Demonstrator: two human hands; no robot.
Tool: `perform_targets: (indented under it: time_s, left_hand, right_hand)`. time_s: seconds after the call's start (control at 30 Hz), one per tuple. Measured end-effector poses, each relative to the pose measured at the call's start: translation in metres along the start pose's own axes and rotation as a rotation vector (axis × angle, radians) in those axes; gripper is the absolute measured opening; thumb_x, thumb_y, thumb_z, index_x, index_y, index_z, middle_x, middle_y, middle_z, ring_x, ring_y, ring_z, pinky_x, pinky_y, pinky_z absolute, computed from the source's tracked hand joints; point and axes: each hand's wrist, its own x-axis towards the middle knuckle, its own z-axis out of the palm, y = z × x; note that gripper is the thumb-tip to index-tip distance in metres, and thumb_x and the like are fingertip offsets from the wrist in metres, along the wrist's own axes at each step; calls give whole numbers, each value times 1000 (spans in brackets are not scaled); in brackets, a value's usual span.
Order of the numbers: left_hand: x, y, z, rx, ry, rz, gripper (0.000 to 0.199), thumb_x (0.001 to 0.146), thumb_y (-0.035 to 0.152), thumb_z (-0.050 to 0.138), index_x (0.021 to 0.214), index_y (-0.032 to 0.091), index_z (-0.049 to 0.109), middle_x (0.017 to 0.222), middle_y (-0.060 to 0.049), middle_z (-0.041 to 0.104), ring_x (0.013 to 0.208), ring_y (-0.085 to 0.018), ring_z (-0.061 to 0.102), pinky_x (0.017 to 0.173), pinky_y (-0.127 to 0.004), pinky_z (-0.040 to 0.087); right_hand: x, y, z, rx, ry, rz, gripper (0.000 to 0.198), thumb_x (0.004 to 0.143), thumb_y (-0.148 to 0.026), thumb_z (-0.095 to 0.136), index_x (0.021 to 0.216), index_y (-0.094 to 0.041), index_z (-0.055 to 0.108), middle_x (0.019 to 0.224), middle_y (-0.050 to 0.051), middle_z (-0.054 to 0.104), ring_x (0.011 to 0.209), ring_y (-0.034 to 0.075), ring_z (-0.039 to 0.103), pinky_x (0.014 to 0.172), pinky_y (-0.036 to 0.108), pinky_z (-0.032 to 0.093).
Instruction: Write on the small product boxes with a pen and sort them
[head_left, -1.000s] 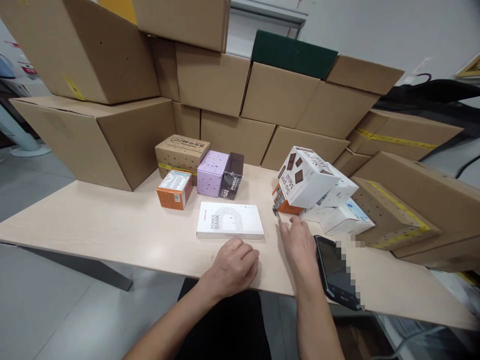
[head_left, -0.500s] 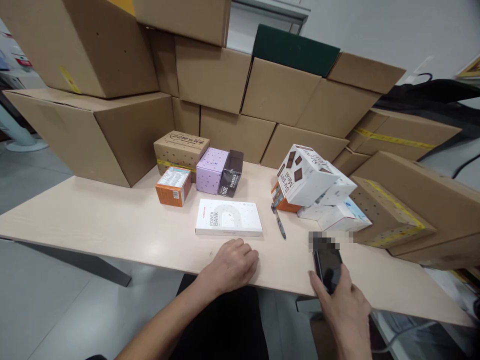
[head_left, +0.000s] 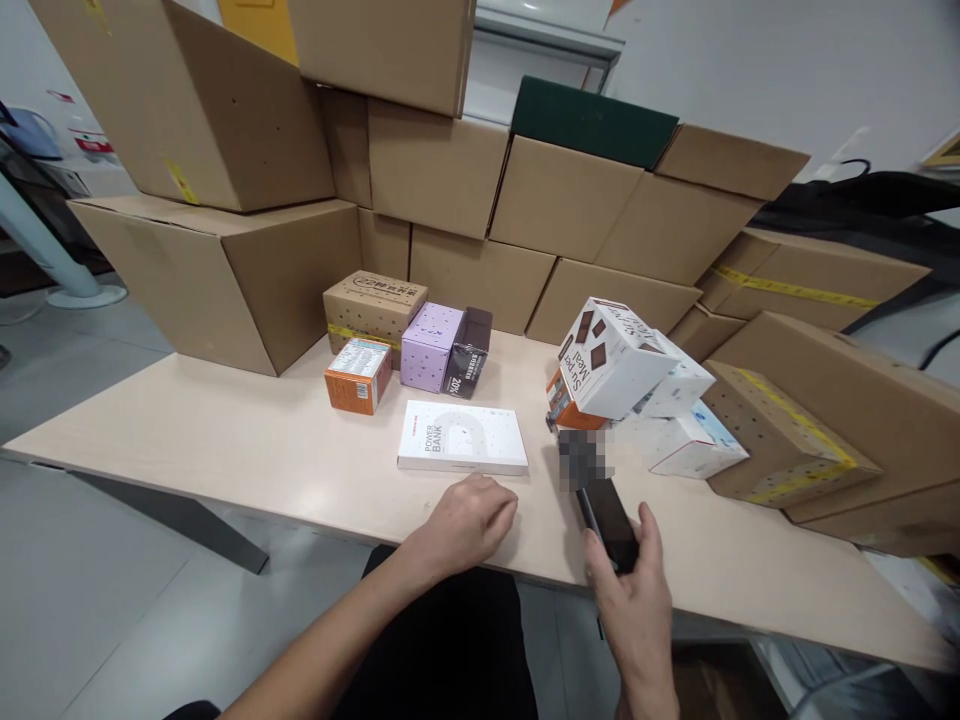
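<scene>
My left hand [head_left: 474,522] rests on the near edge of the table, curled into a loose fist with nothing visible in it. Just beyond it lies a flat white power bank box [head_left: 463,438]. My right hand [head_left: 634,590] grips a black handheld device [head_left: 611,520] by its lower end, its dark screen turned up. The device's upper end is pixelated, so its details are hidden. Behind that end, a pen [head_left: 551,422] is mostly covered. A white "Su-per Meal" box [head_left: 611,360] leans on an orange box [head_left: 574,405] past the device.
Large cardboard boxes [head_left: 442,180] are stacked along the back. On the table [head_left: 247,450] stand a brown box [head_left: 375,305], a small orange box [head_left: 358,377], a purple box [head_left: 430,350] and a black box [head_left: 471,350]. White boxes [head_left: 694,440] and taped cartons [head_left: 780,430] crowd the right.
My right hand has carried the black device leftward, and it now blocks most of the pen. My left hand stays in place. The view has shifted slightly.
</scene>
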Motion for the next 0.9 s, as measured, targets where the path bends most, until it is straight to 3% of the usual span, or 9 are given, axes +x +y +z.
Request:
perform_targets:
  time_s: [0.17, 0.3, 0.43, 0.67, 0.77, 0.9]
  left_hand:
    - [11, 9, 5, -960, 204, -553, 29, 90, 30, 62, 112, 14, 71, 108, -12, 75, 91, -20, 69, 85, -31, 52]
    - [20, 17, 5, -1426, 343, -739, 27, 94, 28, 57, 110, 10, 69, 111, -16, 73, 91, -17, 70, 88, -29, 52]
    - [22, 22, 8, -1624, 306, -762, 32, 100, 30, 46, 102, 9, 70, 104, -16, 74, 91, -18, 70, 90, -30, 52]
    - [22, 24, 9, -1724, 295, -730, 37, 103, 31, 38, 104, 10, 69, 104, -14, 74, 94, -19, 71, 96, -30, 52]
    - [26, 25, 8, -1758, 340, -724, 39, 103, 30, 37, 107, 9, 69, 95, -12, 75, 84, -17, 71, 91, -30, 54]
    - [34, 25, 11, -1812, 348, -731, 37, 102, 31, 41, 100, 9, 71, 83, -8, 74, 69, -13, 68, 81, -27, 56]
  right_hand:
    - [-14, -28, 36, 222, -18, -92, 88, 79, -54, 65, 153, -19, 32, 144, 17, 50, 129, 34, 50, 106, 51, 40]
    - [-19, -38, 60, 273, 1, -140, 85, 80, -51, 65, 152, -17, 33, 145, 19, 48, 131, 34, 49, 104, 51, 43]
    - [-21, -36, 66, 180, 64, -276, 81, 81, -47, 67, 149, -15, 37, 144, 21, 49, 133, 34, 47, 106, 53, 41]
    - [-23, -33, 66, 34, 140, -541, 78, 85, -44, 66, 151, -16, 35, 136, 22, 53, 124, 34, 52, 98, 55, 47]
    - [-23, -35, 69, -21, 178, -638, 78, 85, -43, 67, 151, -15, 35, 134, 23, 53, 122, 35, 53, 95, 56, 49]
    - [-22, -37, 70, -36, 213, -647, 77, 86, -43, 67, 150, -14, 36, 133, 24, 52, 121, 35, 53, 94, 57, 49]
